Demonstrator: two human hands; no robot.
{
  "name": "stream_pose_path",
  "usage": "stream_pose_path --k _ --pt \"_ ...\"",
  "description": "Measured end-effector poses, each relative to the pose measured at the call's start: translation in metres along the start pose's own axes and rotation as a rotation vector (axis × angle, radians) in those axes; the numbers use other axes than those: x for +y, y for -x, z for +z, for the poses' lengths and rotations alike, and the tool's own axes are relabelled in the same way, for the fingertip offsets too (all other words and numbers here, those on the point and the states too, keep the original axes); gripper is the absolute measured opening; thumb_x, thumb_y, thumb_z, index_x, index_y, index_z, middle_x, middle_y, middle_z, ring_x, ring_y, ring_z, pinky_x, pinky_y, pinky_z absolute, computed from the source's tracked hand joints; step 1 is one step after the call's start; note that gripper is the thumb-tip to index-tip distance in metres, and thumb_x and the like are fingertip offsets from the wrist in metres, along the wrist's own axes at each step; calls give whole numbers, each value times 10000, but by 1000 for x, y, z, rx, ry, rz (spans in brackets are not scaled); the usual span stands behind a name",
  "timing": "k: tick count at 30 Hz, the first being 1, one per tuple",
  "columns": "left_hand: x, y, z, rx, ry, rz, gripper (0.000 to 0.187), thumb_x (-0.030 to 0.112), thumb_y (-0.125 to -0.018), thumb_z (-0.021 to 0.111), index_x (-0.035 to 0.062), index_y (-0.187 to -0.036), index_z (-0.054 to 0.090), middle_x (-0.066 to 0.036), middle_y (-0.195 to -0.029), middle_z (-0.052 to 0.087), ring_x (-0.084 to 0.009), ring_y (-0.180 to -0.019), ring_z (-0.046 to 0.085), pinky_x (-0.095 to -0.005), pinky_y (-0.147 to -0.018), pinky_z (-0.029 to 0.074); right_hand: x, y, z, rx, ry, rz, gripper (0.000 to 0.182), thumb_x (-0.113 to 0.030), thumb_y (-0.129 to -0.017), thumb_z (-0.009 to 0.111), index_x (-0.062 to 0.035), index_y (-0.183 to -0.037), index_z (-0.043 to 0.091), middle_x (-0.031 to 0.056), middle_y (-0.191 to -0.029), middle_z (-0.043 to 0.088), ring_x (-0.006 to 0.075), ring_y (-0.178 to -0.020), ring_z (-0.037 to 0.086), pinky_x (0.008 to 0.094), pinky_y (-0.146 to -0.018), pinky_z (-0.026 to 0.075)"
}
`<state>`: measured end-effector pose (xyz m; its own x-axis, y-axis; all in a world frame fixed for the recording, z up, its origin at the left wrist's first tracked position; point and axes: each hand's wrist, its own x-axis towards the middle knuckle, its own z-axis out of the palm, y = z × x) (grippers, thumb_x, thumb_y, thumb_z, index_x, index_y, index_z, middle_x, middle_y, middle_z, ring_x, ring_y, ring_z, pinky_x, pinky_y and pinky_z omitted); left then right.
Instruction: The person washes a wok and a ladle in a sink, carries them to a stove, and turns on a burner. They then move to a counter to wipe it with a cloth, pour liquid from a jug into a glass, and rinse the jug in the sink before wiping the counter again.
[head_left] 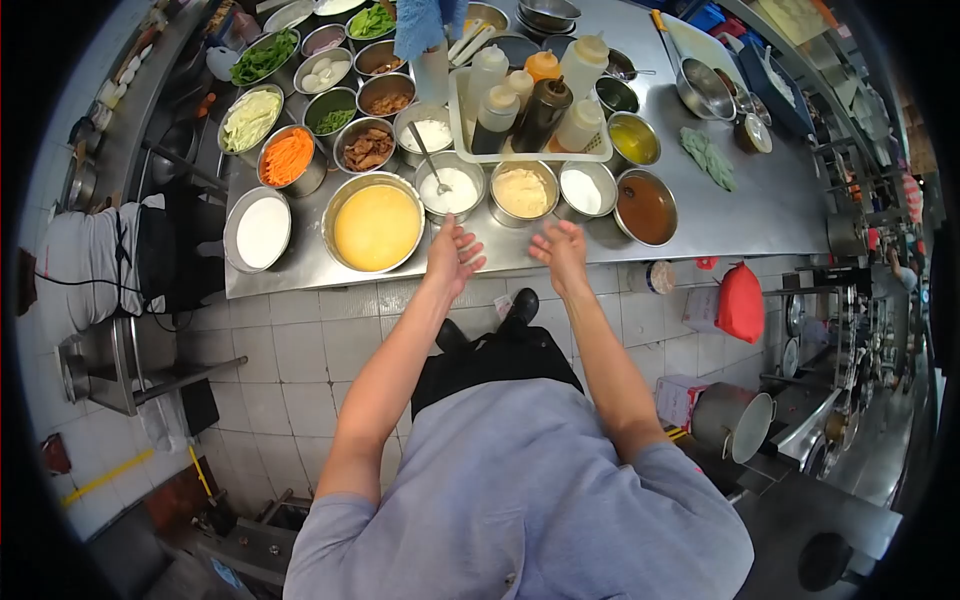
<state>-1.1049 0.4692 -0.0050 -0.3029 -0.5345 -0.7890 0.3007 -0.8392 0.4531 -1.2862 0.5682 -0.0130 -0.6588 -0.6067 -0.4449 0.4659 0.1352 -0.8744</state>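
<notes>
Both my hands hang over the front edge of the steel table with nothing in them. My left hand (456, 258) has its fingers spread, just in front of a bowl of white powder or paste (462, 196) that holds a spoon (430, 165). My right hand (561, 252) is open too, palm turned inward, nearest to a bowl of pale tan powder (522, 192) and a smaller bowl of white powder (580, 190). Left of my left hand stands a wide bowl of yellow liquid (374, 228). A bowl of brown sauce (646, 208) sits farther right.
A white basket (480, 152) holds several squeeze bottles. Shredded carrot (287, 156), cut meat (367, 148) and greens (264, 60) fill containers at the left. A green cloth (708, 158) lies on the steel table (770, 210). Another person (100, 265) stands at far left.
</notes>
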Motion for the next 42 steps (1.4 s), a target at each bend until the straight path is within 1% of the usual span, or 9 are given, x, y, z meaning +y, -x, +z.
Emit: stream_pose_path --k 6,13,19,23,27,32,37,40,42 --pt "-3 -31 19 156 -104 388 197 239 -966 604 62 -938 522 -45 -857 590 -121 -709 572 -296 -540 489 -18 -39 -12 150 -250 43 253 -78 -957 669 0 -1096 473 130 -1067 545 249 -930 645 404 -767 618" --pt "-12 -25 19 131 -148 337 142 170 -952 593 37 -909 565 -51 -839 618 -138 -683 568 -317 -533 479 -17 -46 -23 113 -250 36 225 -90 -979 646 -16 -1028 439 150 -1029 580 276 -918 666 427 -767 630" --pt "-18 -23 23 112 -48 304 129 162 -948 586 35 -936 569 -55 -851 623 -143 -706 600 -314 -554 508 -20 -24 -12 70 -203 209 256 -61 -971 620 3 -1155 453 169 -1060 573 321 -975 679 440 -781 628" --pt "-23 -12 20 47 -50 256 159 221 -978 599 62 -971 594 -37 -880 633 -137 -772 609 -323 -628 513 -5 -25 -13 -159 -225 161 389 -90 -1010 569 28 -1361 451 203 -1333 539 346 -1202 606 485 -976 550" --pt "-42 1 -1 -44 -204 237 155 258 -996 604 106 -977 626 -9 -933 655 -117 -815 613 -315 -650 505 -14 -5 -36 -189 -99 166 381 -133 -1010 595 -1 -1353 497 149 -1244 622 286 -1138 635 434 -949 549" --pt "-115 -5 -104 -195 -841 170 206 297 -962 658 96 -916 662 -14 -950 691 -107 -833 611 -329 -699 497 42 20 -153 -266 250 122 367 -198 -940 716 -45 -1258 616 53 -1067 699 215 -1013 671 348 -886 529" --pt "-197 36 -181 -245 -1743 -55 364 378 -857 780 35 -939 691 -64 -921 693 -181 -851 632 -332 -744 525 168 89 -299 -355 738 354 597 -421 -890 731 -21 -1318 615 186 -1267 666 294 -1168 631 395 -998 484" --pt "-215 63 -164 -62 -1463 -325 381 383 -844 794 51 -1008 708 -77 -902 691 -189 -841 635 -351 -740 532 235 142 -364 -554 1070 601 857 -633 -826 718 -20 -1404 563 204 -1470 530 339 -1406 457 411 -1168 359" --pt "-222 39 -176 -248 -1651 -327 414 382 -850 783 99 -1139 691 -84 -954 702 -208 -880 647 -374 -749 542 221 174 -381 -440 869 761 956 -689 -817 690 -48 -1493 474 184 -1540 458 347 -1474 355 405 -1224 260"
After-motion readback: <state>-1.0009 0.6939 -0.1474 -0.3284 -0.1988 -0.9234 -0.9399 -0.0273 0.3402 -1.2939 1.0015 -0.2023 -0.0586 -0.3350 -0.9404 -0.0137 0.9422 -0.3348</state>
